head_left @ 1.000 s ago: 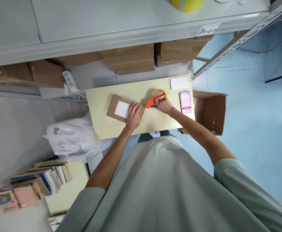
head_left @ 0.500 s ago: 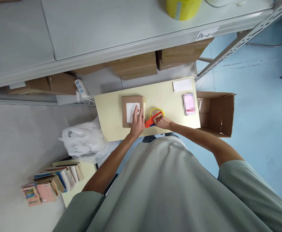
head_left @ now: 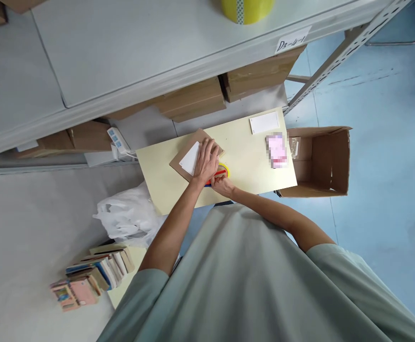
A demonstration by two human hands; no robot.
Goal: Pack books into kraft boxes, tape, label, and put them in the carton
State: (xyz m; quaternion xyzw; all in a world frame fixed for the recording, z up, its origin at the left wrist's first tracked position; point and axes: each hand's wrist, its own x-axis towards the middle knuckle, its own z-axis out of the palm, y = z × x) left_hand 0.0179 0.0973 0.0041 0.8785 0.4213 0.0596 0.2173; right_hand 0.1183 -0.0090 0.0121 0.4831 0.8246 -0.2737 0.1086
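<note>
A flat brown cardboard parcel [head_left: 182, 161] with a white label [head_left: 190, 158] lies tilted on the pale yellow table [head_left: 250, 156]. My left hand [head_left: 206, 160] rests flat on it, fingers spread over the label's right side. My right hand [head_left: 222, 184] is closed around an orange tape dispenser [head_left: 219, 174] with a yellow tape roll, just right of the parcel near the table's front edge. Most of the dispenser is hidden under my two hands.
A white card [head_left: 264, 122] and a pink item [head_left: 276, 150] lie on the table's right part. An open cardboard box [head_left: 323, 161] stands on the blue floor to the right. A white plastic bag [head_left: 129, 216] and stacked books [head_left: 93, 275] sit left. Grey shelving [head_left: 139, 52] holds boxes behind.
The parcel has turned from square-on to tilted and shifted slightly left. My left hand moved up onto it, and my right hand with the dispenser slid left, close under the left hand.
</note>
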